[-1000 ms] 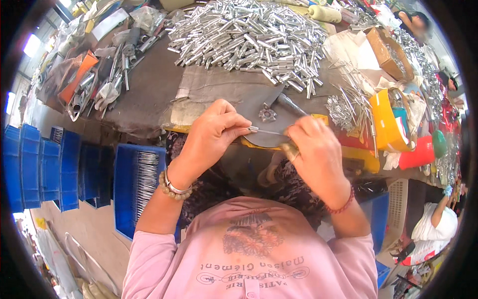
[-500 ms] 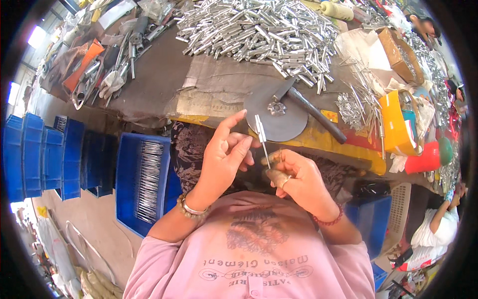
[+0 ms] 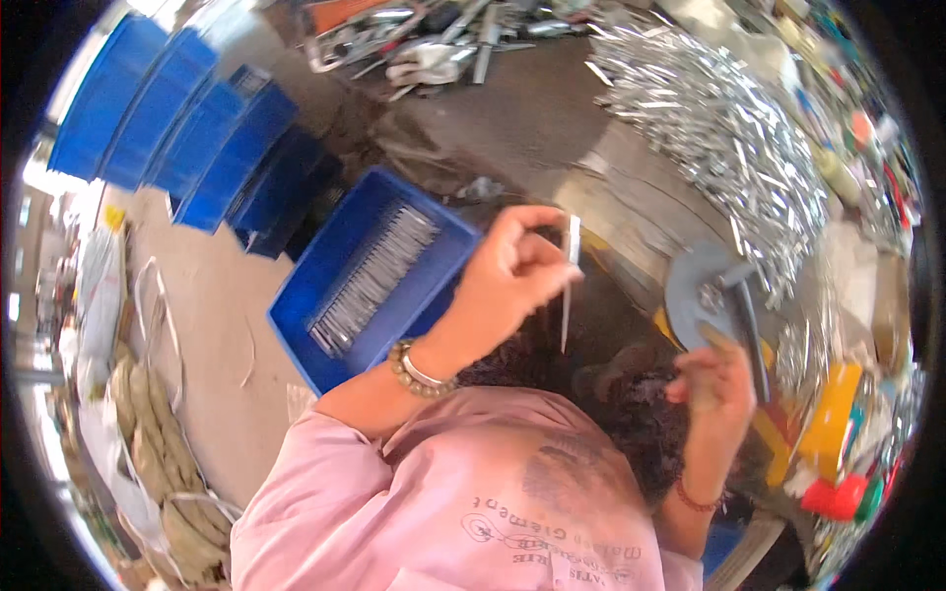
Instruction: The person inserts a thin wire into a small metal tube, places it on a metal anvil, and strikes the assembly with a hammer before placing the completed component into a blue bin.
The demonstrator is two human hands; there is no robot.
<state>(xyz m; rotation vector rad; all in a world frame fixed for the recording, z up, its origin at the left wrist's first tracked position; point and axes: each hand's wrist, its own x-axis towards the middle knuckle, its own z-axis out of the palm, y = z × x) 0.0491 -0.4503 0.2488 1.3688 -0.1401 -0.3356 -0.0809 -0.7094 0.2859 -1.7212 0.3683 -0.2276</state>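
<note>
A slim metal rod with a thicker silver sleeve at its upper end (image 3: 572, 246) is pinched between the thumb and fingers of my left hand (image 3: 507, 276). Its thin end points down over my lap. My right hand (image 3: 719, 389) is off to the right, near the round grey plate (image 3: 683, 295), its fingers bent but apart and nothing seen in them; motion blurs it. A blue bin (image 3: 301, 360) stands left of my left forearm, with a row of similar metal rods (image 3: 379, 276) lying inside.
A big heap of silver metal tubes (image 3: 729, 128) covers the bench's far right. A dark bar (image 3: 757, 345) lies beside the plate. More metal parts (image 3: 463, 34) lie at the far edge. Stacked blue bins (image 3: 187, 128) stand at far left; a yellow box (image 3: 830, 419) sits at right.
My view has turned left, bringing the blue bin nearer the middle. The rod has passed from my right hand into my left. My hands have moved apart.
</note>
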